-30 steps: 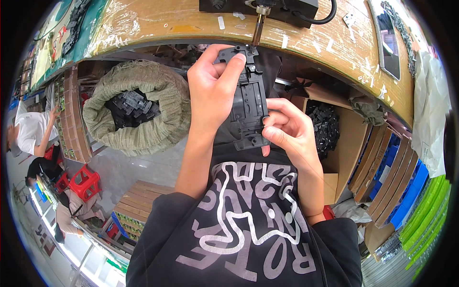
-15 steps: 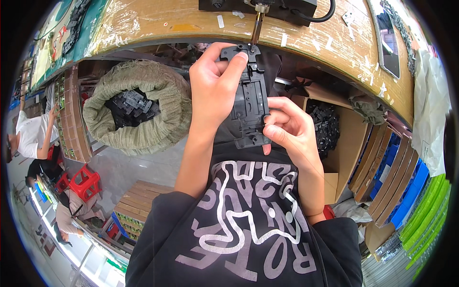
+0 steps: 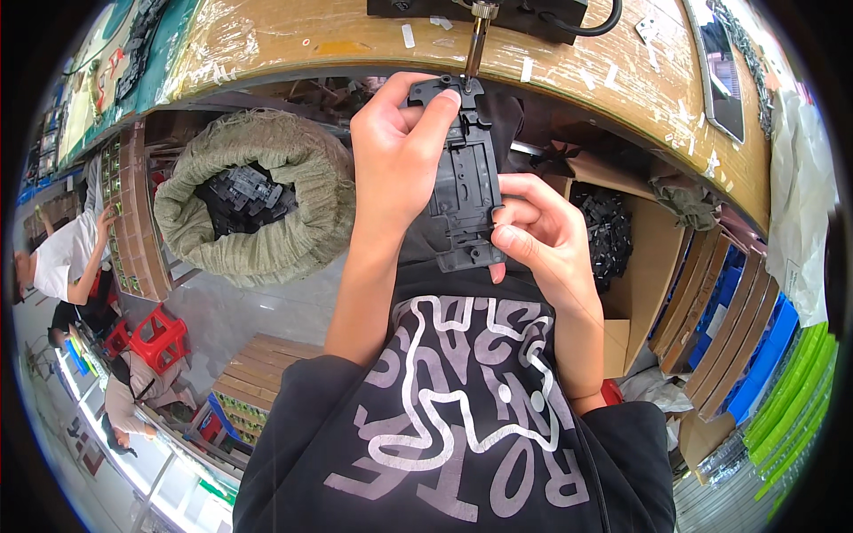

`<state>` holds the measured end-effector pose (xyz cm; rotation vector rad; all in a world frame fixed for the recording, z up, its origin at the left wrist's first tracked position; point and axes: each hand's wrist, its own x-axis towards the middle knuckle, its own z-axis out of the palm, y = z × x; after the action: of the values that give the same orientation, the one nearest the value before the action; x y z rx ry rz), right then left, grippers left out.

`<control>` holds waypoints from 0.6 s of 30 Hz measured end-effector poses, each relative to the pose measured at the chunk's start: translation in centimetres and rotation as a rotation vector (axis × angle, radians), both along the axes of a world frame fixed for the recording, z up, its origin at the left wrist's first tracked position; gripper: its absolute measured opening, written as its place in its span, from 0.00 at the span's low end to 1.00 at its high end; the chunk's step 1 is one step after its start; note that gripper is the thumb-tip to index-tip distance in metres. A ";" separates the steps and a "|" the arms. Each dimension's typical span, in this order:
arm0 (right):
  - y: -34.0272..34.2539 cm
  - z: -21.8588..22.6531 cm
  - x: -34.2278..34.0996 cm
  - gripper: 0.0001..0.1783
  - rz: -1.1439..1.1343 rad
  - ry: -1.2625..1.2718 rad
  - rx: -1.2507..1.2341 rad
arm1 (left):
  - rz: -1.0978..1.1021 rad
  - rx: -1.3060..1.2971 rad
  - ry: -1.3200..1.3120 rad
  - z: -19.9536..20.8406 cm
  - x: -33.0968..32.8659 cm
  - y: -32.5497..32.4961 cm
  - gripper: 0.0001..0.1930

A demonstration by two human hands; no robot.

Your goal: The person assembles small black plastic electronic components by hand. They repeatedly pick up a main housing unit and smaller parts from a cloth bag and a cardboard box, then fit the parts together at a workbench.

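Observation:
A long black moulded plastic part [image 3: 466, 182] is held between my two hands, in front of the bench edge. My left hand [image 3: 404, 155] is closed on its upper end, the thumb lying across the top face. Lower down, my right hand [image 3: 544, 233] grips its right edge, with fingers partly behind it. The thin metal tip of a mounted screwdriver bit [image 3: 475, 49] comes down onto the part's top right corner, right beside my left thumb. What the tip touches there is too small to tell.
The wooden bench [image 3: 293, 49] carries a phone [image 3: 721, 89] at right. A rolled sack [image 3: 258, 200] of black parts stands at left, and a cardboard box [image 3: 653, 258] of black pieces at right. Other people sit or stand at far left, near a red stool [image 3: 160, 338].
The black part and both hands have barely shifted, the part's upper end moving slightly upward. The grip of both hands is the same.

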<state>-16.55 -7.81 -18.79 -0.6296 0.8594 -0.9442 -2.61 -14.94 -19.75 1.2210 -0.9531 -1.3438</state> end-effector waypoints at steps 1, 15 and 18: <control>0.1 -0.1 0.0 0.20 -0.006 0.002 0.001 | -0.003 -0.007 0.004 -0.1 0.0 0.0 0.07; 0.9 -0.8 -0.3 0.20 0.042 0.026 0.005 | 0.001 0.022 -0.029 -0.5 0.0 0.9 0.05; 1.0 -0.6 -0.3 0.20 0.040 0.028 0.001 | -0.006 0.016 -0.027 -0.4 0.1 1.0 0.05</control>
<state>-16.83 -6.81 -19.40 -0.6583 0.8689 -0.9002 -2.56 -13.94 -20.13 1.2523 -0.9672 -1.3452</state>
